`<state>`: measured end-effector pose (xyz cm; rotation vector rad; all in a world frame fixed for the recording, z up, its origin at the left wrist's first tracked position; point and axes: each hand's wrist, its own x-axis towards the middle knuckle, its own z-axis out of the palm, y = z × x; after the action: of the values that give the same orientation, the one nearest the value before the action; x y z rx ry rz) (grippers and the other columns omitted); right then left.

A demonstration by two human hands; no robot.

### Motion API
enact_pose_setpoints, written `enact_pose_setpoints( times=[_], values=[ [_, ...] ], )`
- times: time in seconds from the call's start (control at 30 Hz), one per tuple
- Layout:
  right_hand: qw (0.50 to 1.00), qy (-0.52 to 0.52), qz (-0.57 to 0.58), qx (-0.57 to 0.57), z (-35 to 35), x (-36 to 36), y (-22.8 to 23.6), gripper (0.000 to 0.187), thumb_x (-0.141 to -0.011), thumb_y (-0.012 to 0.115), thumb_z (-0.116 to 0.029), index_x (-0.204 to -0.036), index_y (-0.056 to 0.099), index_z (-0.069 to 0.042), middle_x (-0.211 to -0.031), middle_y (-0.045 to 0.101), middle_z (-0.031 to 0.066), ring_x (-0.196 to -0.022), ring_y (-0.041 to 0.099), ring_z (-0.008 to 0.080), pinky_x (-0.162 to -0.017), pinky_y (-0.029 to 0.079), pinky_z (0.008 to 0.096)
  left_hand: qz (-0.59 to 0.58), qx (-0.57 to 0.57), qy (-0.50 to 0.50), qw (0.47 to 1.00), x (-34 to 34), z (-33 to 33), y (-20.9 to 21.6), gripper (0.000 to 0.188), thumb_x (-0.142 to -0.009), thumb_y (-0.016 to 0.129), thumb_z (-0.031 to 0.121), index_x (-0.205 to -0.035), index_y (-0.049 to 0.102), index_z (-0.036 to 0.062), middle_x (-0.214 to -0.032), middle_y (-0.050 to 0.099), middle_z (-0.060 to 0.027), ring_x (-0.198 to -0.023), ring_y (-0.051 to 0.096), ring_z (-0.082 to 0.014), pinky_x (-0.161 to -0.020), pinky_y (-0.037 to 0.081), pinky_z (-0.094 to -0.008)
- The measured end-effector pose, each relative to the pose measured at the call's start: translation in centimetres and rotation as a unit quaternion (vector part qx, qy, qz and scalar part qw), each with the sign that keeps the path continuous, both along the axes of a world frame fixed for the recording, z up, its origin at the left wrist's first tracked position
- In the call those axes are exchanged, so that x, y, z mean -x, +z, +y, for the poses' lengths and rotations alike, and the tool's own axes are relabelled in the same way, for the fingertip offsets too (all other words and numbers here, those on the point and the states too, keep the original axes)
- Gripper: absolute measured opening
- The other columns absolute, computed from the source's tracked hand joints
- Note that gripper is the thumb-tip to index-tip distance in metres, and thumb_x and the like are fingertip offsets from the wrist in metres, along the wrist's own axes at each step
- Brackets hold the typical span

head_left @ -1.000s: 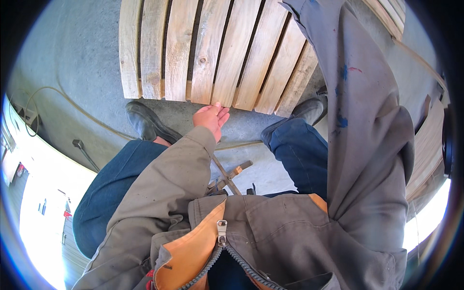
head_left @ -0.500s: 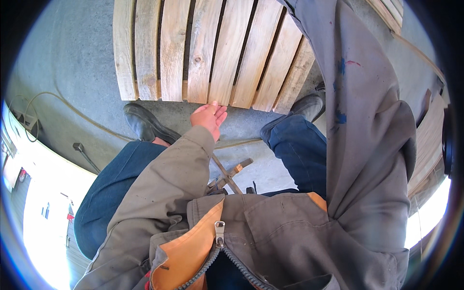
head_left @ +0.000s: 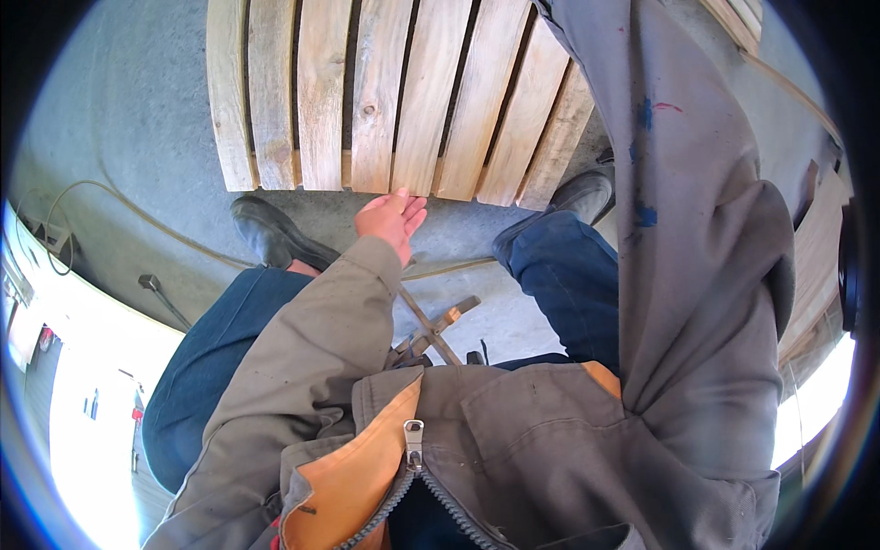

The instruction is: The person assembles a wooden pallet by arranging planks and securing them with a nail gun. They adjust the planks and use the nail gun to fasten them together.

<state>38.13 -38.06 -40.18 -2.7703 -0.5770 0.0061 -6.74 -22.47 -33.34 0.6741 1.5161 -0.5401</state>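
Observation:
A panel of pale wooden slats (head_left: 367,101) lies in front of me, its several boards side by side with narrow dark gaps. My left hand (head_left: 390,223) is at the near end of a middle slat. Its thumb rests on the board's end and the fingers curl at the edge, closed on it. My right arm, in a brown sleeve (head_left: 687,183) with blue and red paint marks, stretches forward over the panel's right side. The right hand itself lies beyond the upper edge of the picture.
My dark shoes (head_left: 266,234) stand on the concrete floor (head_left: 137,137) near the panel's close corners. A thin hose (head_left: 174,231) runs over the floor at left. Crossed wooden legs (head_left: 431,330) show between my knees. More planks (head_left: 811,266) lie at right.
My left hand and the panel's near edge sit slightly farther left in the picture. The grip looks the same, and the right arm has barely shifted.

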Motion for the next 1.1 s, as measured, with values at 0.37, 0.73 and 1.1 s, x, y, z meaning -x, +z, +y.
enact_pose_setpoints(
  times=[0.37, 0.73, 1.1],
  values=[
    [1.000, -0.001, -0.005, -0.011, -0.1, -0.7, -1.1, 0.026, -0.088, 0.051, -0.028, -0.091, 0.073, -0.014, -0.094, 0.069, 0.0183, -0.091, 0.066, 0.0394, -0.081, 0.052, 0.0514, 0.000, -0.007, -0.011, 1.000, 0.0, 0.1, -0.1, 0.019, -0.097, 0.060, 0.012, -0.109, 0.053, -0.0024, -0.104, 0.064, -0.0142, -0.096, 0.066, -0.0243, -0.082, 0.057, -0.0349],
    [0.999, -0.031, 0.037, -0.011, 0.3, 0.6, 1.7, 0.025, -0.090, 0.050, -0.028, -0.086, 0.072, -0.018, -0.090, 0.070, 0.0150, -0.088, 0.066, 0.0382, -0.078, 0.053, 0.0512, 0.004, -0.023, 0.000, 1.000, -0.1, -0.3, -0.1, 0.018, -0.096, 0.061, 0.010, -0.106, 0.052, -0.0014, -0.104, 0.064, -0.0140, -0.095, 0.066, -0.0243, -0.080, 0.057, -0.0344],
    [0.998, -0.025, 0.047, -0.038, 0.4, 0.8, 1.7, 0.024, -0.088, 0.050, -0.027, -0.083, 0.072, -0.017, -0.090, 0.070, 0.0158, -0.088, 0.066, 0.0382, -0.078, 0.052, 0.0506, -0.002, -0.028, 0.002, 1.000, 0.3, -0.4, -0.2, 0.021, -0.096, 0.062, 0.011, -0.109, 0.051, -0.0025, -0.104, 0.063, -0.0138, -0.096, 0.066, -0.0242, -0.081, 0.057, -0.0343]
  ],
)
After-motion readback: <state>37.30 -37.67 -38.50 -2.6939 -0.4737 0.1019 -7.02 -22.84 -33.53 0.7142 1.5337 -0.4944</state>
